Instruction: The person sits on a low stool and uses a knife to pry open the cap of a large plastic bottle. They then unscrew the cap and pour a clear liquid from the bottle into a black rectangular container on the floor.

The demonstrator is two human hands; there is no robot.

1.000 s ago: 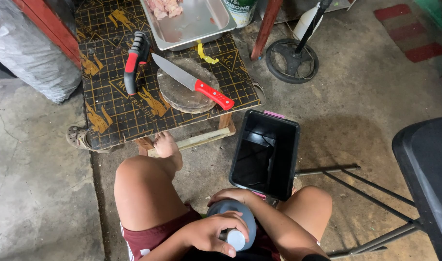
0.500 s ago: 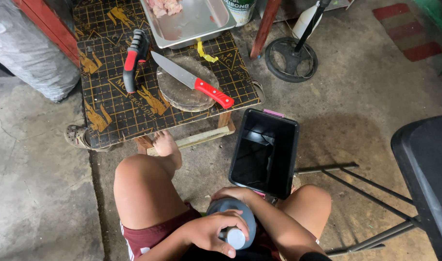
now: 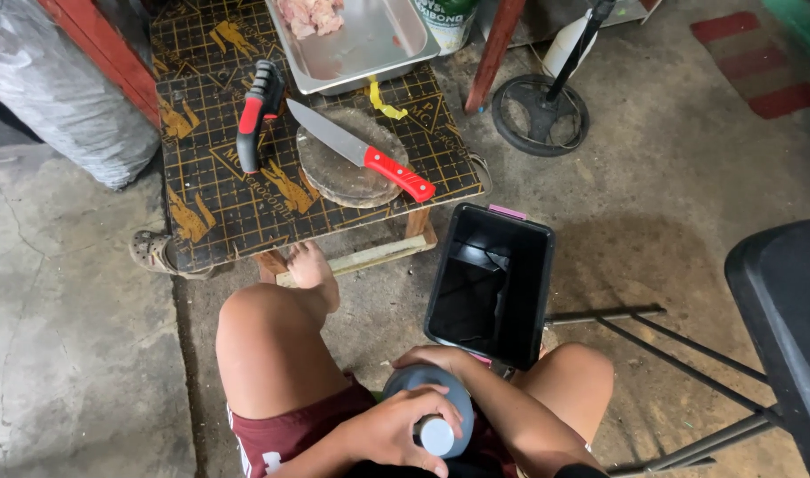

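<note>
1. Opening step, it seems: left hand (image 3: 396, 429) fingers pinching the white cap (image 3: 437, 435); right hand (image 3: 433, 358) fingers wrapped around the grey bottle (image 3: 430, 389), just below the black bin (image 3: 489, 283).
2. Next needs a firm twist, bottle steadied.

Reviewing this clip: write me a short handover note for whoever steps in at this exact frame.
Left hand: gripping the white cap of the grey bottle held in the lap.
Right hand: wrapped round the bottle's far side, steadying it.
Around: black bin open between the knees; red-handled knife lying on the round wooden block on the low table; metal tray with raw meat behind it.
Done: bottle in hand.
Left: cap is on; nothing poured.
</note>
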